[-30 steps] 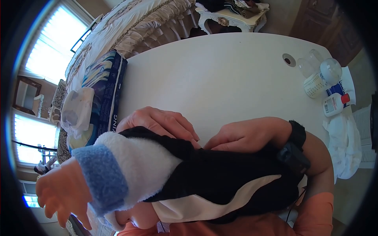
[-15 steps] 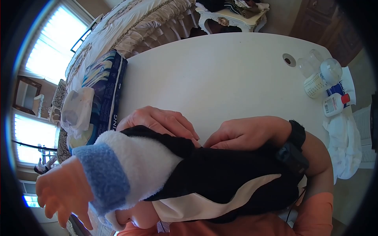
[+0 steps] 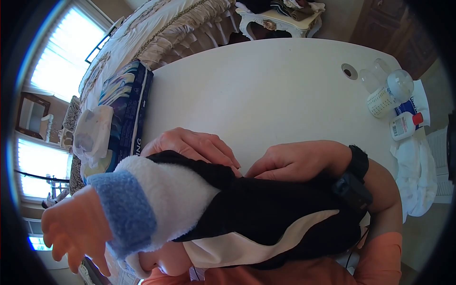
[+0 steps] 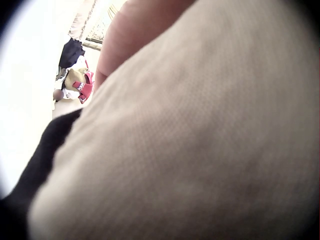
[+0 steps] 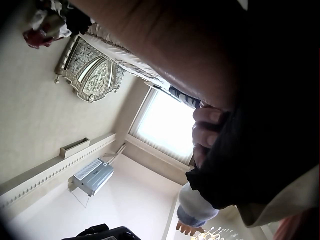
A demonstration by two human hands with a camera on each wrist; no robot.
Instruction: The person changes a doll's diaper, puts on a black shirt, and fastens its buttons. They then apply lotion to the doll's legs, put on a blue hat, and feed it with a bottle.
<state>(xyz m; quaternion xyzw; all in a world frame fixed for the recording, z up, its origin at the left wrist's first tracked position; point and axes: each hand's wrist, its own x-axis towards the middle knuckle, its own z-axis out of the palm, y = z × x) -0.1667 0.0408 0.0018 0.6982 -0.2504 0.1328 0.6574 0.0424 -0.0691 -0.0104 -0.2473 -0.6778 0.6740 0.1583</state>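
Observation:
A baby doll [image 3: 78, 230] with a white and blue fuzzy sleeve [image 3: 164, 204] lies against the person's chest, its bare hand sticking out to the left. Black cloth with a cream band, looking like a baby carrier [image 3: 266, 204], wraps the doll. My left hand [image 3: 197, 148] grips the carrier's far upper edge, fingers pointing right; its bent fingertips [image 5: 206, 135] show against the black cloth in the right wrist view. Close beside it my right hand [image 3: 297, 161] holds the same edge with curled fingers, their tips hidden by cloth. Cream fabric [image 4: 190, 130] fills most of the left wrist view.
A white table [image 3: 247, 90] spreads ahead. At its left stand a blue diaper pack [image 3: 128, 104] and a clear plastic package [image 3: 92, 133]. To the right are baby bottles [image 3: 382, 102], a red-capped bottle [image 3: 403, 126] and white cloth [image 3: 415, 175]. A bed [image 3: 166, 33] lies beyond.

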